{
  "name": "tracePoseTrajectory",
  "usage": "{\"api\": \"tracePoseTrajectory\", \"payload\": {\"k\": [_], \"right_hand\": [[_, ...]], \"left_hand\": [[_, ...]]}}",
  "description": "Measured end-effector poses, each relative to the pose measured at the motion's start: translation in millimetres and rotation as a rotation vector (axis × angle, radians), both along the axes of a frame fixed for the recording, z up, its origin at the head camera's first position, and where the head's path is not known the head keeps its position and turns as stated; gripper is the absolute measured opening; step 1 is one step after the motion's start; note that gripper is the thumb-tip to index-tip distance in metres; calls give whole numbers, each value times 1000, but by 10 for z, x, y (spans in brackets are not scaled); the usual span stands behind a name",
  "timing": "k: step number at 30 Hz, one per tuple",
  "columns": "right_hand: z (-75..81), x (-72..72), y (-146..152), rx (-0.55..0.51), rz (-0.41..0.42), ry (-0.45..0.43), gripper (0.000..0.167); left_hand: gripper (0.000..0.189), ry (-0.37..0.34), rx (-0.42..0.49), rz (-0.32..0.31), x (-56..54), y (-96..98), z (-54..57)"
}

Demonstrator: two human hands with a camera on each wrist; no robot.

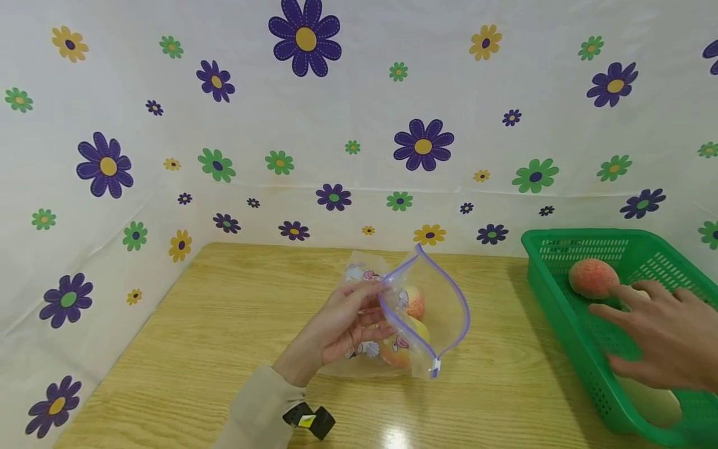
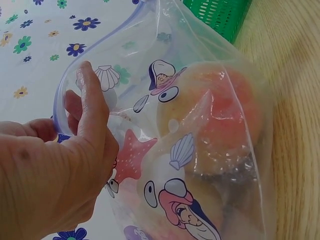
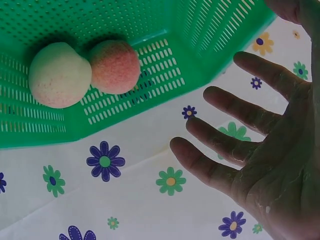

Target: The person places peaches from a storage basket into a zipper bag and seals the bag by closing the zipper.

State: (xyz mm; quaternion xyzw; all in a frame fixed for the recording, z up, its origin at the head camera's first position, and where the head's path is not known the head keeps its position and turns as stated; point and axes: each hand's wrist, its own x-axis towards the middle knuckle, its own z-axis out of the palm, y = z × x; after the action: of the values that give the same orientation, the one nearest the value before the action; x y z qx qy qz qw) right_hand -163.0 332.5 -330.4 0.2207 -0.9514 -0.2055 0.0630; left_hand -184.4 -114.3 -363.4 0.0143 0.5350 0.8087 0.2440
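Observation:
A clear zip bag (image 1: 445,299) with a purple zip edge and sea-creature prints stands on the table, its mouth spread. My left hand (image 1: 344,318) pinches the near left side of that mouth between thumb and fingers. Inside are a pink-red peach (image 1: 415,302) and a yellow-orange fruit (image 1: 397,357) low in the bag. Over the green basket (image 1: 566,330) at the right, my right hand (image 1: 662,330) is spread, holding nothing. In the basket lie a reddish peach (image 1: 594,279), a whitish peach (image 3: 60,75) and a long pale fruit (image 1: 653,402) partly hidden under this hand.
The wooden table (image 1: 224,324) meets a white flower-print cloth (image 1: 359,112) behind and at the left. The basket's raised left wall stands between the bag and the fruit in it. A black wrist device (image 1: 308,420) sits on my left sleeve.

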Motion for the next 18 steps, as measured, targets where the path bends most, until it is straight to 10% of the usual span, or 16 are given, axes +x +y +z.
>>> {"api": "tracePoseTrajectory", "payload": {"k": [18], "right_hand": [[-166, 9, 217, 111, 52, -68, 79]], "left_hand": [[24, -2, 11, 2, -3, -12, 2]]}}
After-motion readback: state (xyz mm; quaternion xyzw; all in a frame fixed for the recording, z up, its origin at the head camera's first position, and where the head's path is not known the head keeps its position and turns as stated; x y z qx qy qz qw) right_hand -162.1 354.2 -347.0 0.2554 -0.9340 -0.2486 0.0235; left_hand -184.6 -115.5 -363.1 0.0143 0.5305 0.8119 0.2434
